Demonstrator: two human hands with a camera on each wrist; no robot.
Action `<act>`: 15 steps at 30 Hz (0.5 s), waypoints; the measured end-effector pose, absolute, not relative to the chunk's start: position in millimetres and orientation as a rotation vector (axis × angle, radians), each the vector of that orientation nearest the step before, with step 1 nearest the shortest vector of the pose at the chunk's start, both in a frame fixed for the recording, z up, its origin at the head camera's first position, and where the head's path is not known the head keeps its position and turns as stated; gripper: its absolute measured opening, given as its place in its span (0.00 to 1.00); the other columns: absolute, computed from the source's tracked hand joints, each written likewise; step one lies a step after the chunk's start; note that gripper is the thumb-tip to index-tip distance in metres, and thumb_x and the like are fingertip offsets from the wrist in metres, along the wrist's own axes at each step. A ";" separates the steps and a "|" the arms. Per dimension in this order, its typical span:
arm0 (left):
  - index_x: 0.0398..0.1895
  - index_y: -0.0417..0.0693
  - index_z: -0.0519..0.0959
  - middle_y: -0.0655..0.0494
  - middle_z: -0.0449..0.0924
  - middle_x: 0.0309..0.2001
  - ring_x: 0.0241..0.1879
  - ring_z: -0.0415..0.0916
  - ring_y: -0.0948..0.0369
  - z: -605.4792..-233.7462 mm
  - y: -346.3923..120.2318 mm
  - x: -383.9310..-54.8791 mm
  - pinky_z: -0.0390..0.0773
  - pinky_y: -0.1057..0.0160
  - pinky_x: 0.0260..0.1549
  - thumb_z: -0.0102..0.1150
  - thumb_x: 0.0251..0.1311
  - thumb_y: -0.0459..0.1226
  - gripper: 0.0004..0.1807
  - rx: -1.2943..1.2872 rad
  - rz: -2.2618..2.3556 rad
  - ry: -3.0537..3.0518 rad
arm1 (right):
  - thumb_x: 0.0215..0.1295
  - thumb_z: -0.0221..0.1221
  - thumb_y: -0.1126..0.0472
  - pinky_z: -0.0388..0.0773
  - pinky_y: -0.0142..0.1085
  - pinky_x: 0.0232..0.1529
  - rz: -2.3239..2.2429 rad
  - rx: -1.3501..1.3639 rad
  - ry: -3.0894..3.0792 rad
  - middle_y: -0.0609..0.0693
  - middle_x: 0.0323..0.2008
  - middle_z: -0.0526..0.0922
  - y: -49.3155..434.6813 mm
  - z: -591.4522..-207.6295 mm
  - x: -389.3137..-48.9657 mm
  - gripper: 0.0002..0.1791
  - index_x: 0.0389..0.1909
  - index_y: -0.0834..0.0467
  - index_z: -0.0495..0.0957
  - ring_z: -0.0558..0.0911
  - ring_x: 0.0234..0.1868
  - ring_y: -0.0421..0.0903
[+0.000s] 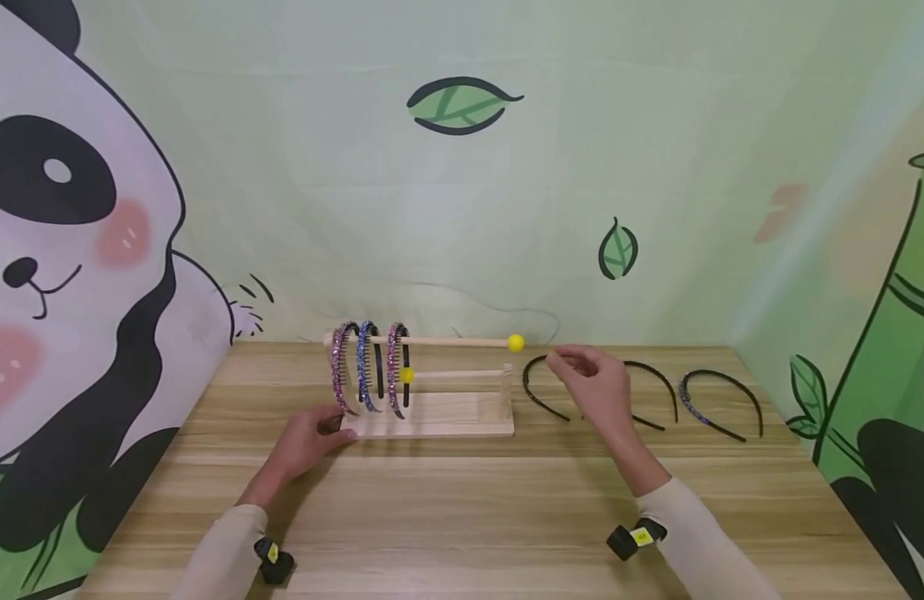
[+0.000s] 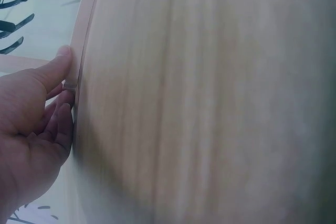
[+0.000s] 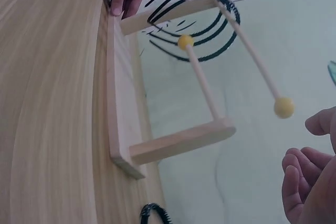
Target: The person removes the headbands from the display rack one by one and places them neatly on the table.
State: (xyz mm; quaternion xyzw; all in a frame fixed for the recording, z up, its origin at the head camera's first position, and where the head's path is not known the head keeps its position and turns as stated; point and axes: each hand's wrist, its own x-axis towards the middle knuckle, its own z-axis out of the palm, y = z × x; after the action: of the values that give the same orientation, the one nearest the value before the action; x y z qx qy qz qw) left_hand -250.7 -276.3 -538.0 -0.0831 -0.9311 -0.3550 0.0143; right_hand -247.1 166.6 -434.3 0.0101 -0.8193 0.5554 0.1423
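Pale wood, pinched at its eight-o'clock corner: the person's left hand (image 1: 306, 440) has its thumb over the base and its fingers tucked against the end, seemingly so the light stand (image 1: 435, 427) won't skid. At the stand's three o'clock hovers the right hand (image 1: 600, 392), thumb and fingers parted in a loose curve. From its wrist view nothing sits between them, though from above the fingertips overlap a dark headband (image 1: 526, 383) on the table (image 1: 432, 517).

That headband lies at the right hand's nine o'clock. A second dark hoop (image 1: 666, 385) shows partly behind the hand, and a blue-glittered band (image 1: 686, 393) rests farther out at three o'clock. Their side-by-side spacing probably keeps them from tangling.

Toward eleven o'clock, three more hang on the upper rod (image 1: 462, 342): a pink one (image 1: 337, 362), a blue one (image 1: 362, 367) and another pink one (image 1: 393, 367). They gather near the rod's nine-o'clock end, which I take as leaving room along the rest; the yellow ball (image 1: 516, 342) at its three-o'clock tip likely guards against slipping. Below, the lower rod (image 1: 462, 373) points back to nine o'clock.

These hanging headbands sparkle along their outer faces, with black comb teeth inside and slim dark ends. How the two darker loose ones are decorated, I cannot tell.
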 end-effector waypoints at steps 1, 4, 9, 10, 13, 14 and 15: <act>0.58 0.36 0.82 0.53 0.83 0.39 0.39 0.75 0.57 -538.1 -276.2 -250.6 0.77 0.51 0.46 0.71 0.63 0.42 0.25 -0.260 -1.105 -2.898 | 0.65 0.69 0.48 0.79 0.32 0.40 1.602 0.040 -2.358 0.52 0.42 0.88 165.9 -432.1 -244.6 0.18 0.48 0.56 0.87 0.83 0.41 0.45; 0.58 0.36 0.81 0.53 0.82 0.38 0.39 0.74 0.57 -538.3 -275.8 -250.0 0.77 0.52 0.45 0.71 0.63 0.41 0.24 -0.261 -1.109 -2.897 | 0.64 0.70 0.47 0.78 0.29 0.41 1.583 0.084 -2.344 0.53 0.42 0.89 163.0 -424.8 -238.2 0.20 0.48 0.57 0.87 0.83 0.41 0.44; 0.58 0.36 0.81 0.51 0.83 0.40 0.40 0.76 0.56 -537.0 -274.8 -249.8 0.78 0.49 0.47 0.71 0.63 0.41 0.24 -0.256 -1.122 -2.898 | 0.64 0.71 0.49 0.78 0.29 0.41 1.560 0.173 -2.308 0.54 0.41 0.89 155.3 -414.1 -229.3 0.19 0.48 0.59 0.87 0.83 0.39 0.44; 0.58 0.36 0.81 0.51 0.83 0.40 0.41 0.76 0.56 -536.7 -274.5 -249.9 0.78 0.49 0.47 0.71 0.63 0.41 0.24 -0.252 -1.125 -2.897 | 0.63 0.71 0.50 0.78 0.29 0.41 1.563 0.190 -2.301 0.54 0.41 0.89 153.3 -412.6 -227.9 0.19 0.48 0.59 0.87 0.83 0.39 0.44; 0.58 0.37 0.81 0.51 0.83 0.39 0.40 0.76 0.56 -535.1 -274.1 -249.4 0.78 0.50 0.46 0.70 0.63 0.41 0.24 -0.244 -1.132 -2.903 | 0.63 0.72 0.53 0.79 0.30 0.41 1.570 0.227 -2.289 0.53 0.40 0.89 146.2 -409.9 -224.4 0.16 0.47 0.58 0.88 0.84 0.39 0.44; 0.58 0.37 0.81 0.52 0.83 0.39 0.40 0.76 0.56 -534.7 -274.0 -249.1 0.78 0.51 0.46 0.70 0.63 0.41 0.24 -0.241 -1.131 -2.907 | 0.63 0.72 0.54 0.80 0.31 0.41 1.572 0.239 -2.285 0.53 0.39 0.89 143.5 -409.6 -223.9 0.16 0.47 0.58 0.88 0.84 0.38 0.44; 0.58 0.37 0.81 0.52 0.83 0.38 0.39 0.75 0.56 -534.4 -273.8 -248.9 0.78 0.52 0.45 0.70 0.63 0.41 0.23 -0.238 -1.133 -2.910 | 0.62 0.72 0.55 0.80 0.31 0.40 1.577 0.249 -2.284 0.53 0.39 0.89 140.6 -409.2 -223.1 0.15 0.46 0.58 0.88 0.84 0.38 0.44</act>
State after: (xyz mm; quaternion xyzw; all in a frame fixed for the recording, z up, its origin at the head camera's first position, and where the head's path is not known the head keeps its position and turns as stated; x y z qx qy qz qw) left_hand -248.9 -273.8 -534.4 -0.0759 -0.9291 -0.3619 0.0051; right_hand -223.1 140.6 -409.2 0.0881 -0.8067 0.5570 0.1766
